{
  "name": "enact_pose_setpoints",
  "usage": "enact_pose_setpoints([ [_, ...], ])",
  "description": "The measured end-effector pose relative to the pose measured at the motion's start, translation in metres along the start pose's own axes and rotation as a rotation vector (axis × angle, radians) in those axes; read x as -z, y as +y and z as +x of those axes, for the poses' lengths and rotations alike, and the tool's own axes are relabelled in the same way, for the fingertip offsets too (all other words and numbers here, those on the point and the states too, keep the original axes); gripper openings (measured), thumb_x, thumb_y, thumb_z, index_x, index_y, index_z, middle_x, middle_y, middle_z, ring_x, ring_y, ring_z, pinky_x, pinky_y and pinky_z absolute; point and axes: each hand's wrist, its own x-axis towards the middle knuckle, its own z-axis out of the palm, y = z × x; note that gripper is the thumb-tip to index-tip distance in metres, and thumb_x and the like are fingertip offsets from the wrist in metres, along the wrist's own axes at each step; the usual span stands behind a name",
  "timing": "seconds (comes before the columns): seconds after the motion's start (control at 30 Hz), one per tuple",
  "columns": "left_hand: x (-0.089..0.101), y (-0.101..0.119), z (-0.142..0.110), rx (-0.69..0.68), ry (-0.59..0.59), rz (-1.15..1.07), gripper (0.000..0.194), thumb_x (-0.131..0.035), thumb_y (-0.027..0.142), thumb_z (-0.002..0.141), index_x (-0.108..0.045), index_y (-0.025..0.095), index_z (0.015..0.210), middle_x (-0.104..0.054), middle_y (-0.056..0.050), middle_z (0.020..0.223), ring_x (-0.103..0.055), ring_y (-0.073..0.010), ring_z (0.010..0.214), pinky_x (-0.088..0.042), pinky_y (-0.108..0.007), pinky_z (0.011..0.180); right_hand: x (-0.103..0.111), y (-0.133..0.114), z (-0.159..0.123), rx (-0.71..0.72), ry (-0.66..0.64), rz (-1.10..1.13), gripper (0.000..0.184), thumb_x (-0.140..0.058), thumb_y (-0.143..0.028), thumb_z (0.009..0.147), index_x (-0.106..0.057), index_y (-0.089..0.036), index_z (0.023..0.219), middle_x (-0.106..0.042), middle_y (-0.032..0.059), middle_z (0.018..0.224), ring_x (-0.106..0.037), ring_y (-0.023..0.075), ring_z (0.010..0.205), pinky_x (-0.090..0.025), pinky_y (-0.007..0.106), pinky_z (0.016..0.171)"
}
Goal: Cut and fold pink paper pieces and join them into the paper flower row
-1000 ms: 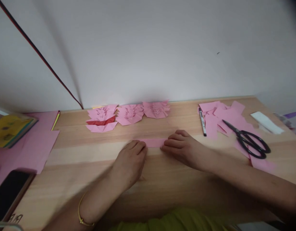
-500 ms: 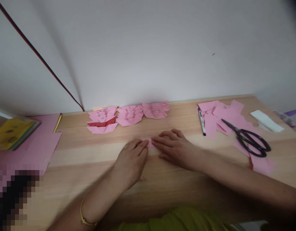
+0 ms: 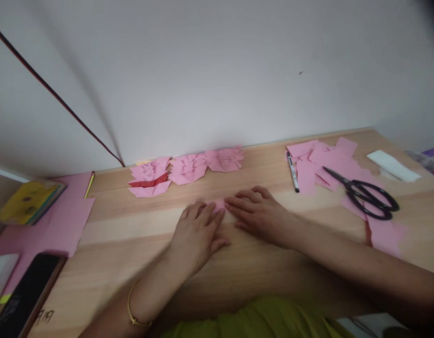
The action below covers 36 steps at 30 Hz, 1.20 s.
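A small pink piece of paper [image 3: 220, 204] lies on the wooden table in front of me, partly hidden under my fingers. My left hand [image 3: 197, 234] rests on its left side, fingers spread and thumb apart. From the right, my right hand [image 3: 261, 213] touches the paper with its fingertips, the fingers stretched out flat. Behind my hands, folded pink paper pieces with cut edges [image 3: 187, 169] stand in a row along the wall. A red strip of paper [image 3: 148, 181] shows among those at the left.
At the right, black-handled scissors [image 3: 365, 195] and a marker [image 3: 293, 172] lie on pink paper scraps [image 3: 338, 159], with a folded white paper [image 3: 393, 165] beyond. At the left are pink sheets [image 3: 67, 216], a yellow-covered pad [image 3: 28, 203] and a dark phone-like object [image 3: 30, 291].
My left hand's fingers have spread, and its thumb has come out to the right. My right hand stays at the paper. The camera view has shifted slightly.
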Motion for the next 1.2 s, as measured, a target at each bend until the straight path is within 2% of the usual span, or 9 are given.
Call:
enact_pose_setpoints([
  [0.23,0.005,-0.007,-0.011,0.036,0.060,0.011,0.044,-0.062,0.042,0.082,-0.059,0.020,0.120,-0.056,-0.013,0.128,-0.045,-0.0323,0.123,-0.042,-0.050,0.097,0.002,0.000,-0.001,0.027,0.019,-0.022,0.040,-0.051,-0.034,0.092,-0.055,-0.019,0.129,-0.059,0.0113,0.128,-0.049,0.0267,0.113,-0.029,0.047,0.098],
  [0.43,0.009,-0.014,-0.017,0.057,0.105,0.006,0.034,-0.057,0.038,0.087,-0.061,0.017,0.114,-0.059,-0.014,0.120,-0.050,-0.0288,0.119,-0.045,-0.047,0.095,0.002,0.001,0.000,0.027,0.031,-0.028,0.040,-0.053,-0.033,0.091,-0.055,-0.019,0.129,-0.060,0.0113,0.127,-0.050,0.0266,0.113,-0.030,0.048,0.097],
  [0.57,0.014,-0.021,-0.022,0.052,0.119,0.015,0.032,-0.057,0.037,0.087,-0.061,0.019,0.113,-0.058,-0.014,0.121,-0.050,-0.0283,0.119,-0.045,-0.047,0.095,0.001,0.002,0.000,0.031,0.032,-0.023,0.041,-0.053,-0.034,0.091,-0.055,-0.019,0.129,-0.060,0.0119,0.128,-0.050,0.0267,0.114,-0.030,0.047,0.097],
  [0.7,0.017,-0.014,-0.019,0.075,0.099,0.024,0.041,-0.060,0.044,0.084,-0.060,0.017,0.114,-0.056,-0.016,0.125,-0.049,-0.0305,0.120,-0.044,-0.050,0.096,0.000,0.003,-0.001,0.028,0.020,-0.021,0.041,-0.050,-0.035,0.092,-0.054,-0.019,0.130,-0.059,0.0120,0.129,-0.049,0.0268,0.115,-0.029,0.047,0.097],
  [0.83,0.013,0.006,-0.006,0.057,0.127,0.046,0.064,-0.066,0.049,0.077,-0.051,0.013,0.127,-0.047,-0.019,0.139,-0.042,-0.0342,0.128,-0.034,-0.054,0.105,0.000,0.002,0.000,0.025,0.017,-0.013,0.042,-0.049,-0.037,0.093,-0.053,-0.019,0.130,-0.059,0.0119,0.129,-0.049,0.0264,0.115,-0.029,0.046,0.097],
  [0.93,0.004,0.016,0.002,0.002,0.059,0.040,0.079,-0.063,0.058,0.075,-0.043,0.012,0.136,-0.045,-0.018,0.141,-0.038,-0.0337,0.133,-0.028,-0.053,0.110,0.000,0.002,0.000,0.016,0.018,-0.002,0.043,-0.049,-0.038,0.093,-0.053,-0.018,0.131,-0.059,0.0112,0.129,-0.049,0.0254,0.114,-0.028,0.046,0.097],
  [1.07,-0.005,0.014,0.002,-0.028,-0.037,0.055,0.083,-0.053,0.063,0.080,-0.035,0.011,0.142,-0.039,-0.018,0.147,-0.030,-0.0312,0.138,-0.026,-0.051,0.112,0.001,0.002,0.001,0.021,0.039,-0.007,0.041,-0.049,-0.035,0.093,-0.054,-0.017,0.129,-0.060,0.0108,0.127,-0.050,0.0245,0.112,-0.028,0.045,0.097],
  [1.2,-0.007,0.009,-0.002,-0.024,-0.056,0.052,0.081,-0.048,0.064,0.082,-0.034,0.012,0.143,-0.036,-0.016,0.149,-0.027,-0.0301,0.140,-0.022,-0.052,0.113,0.003,0.006,0.001,-0.001,0.070,0.004,0.030,-0.049,-0.031,0.093,-0.063,-0.018,0.116,-0.064,0.0092,0.121,-0.054,0.0224,0.107,-0.028,0.044,0.097],
])
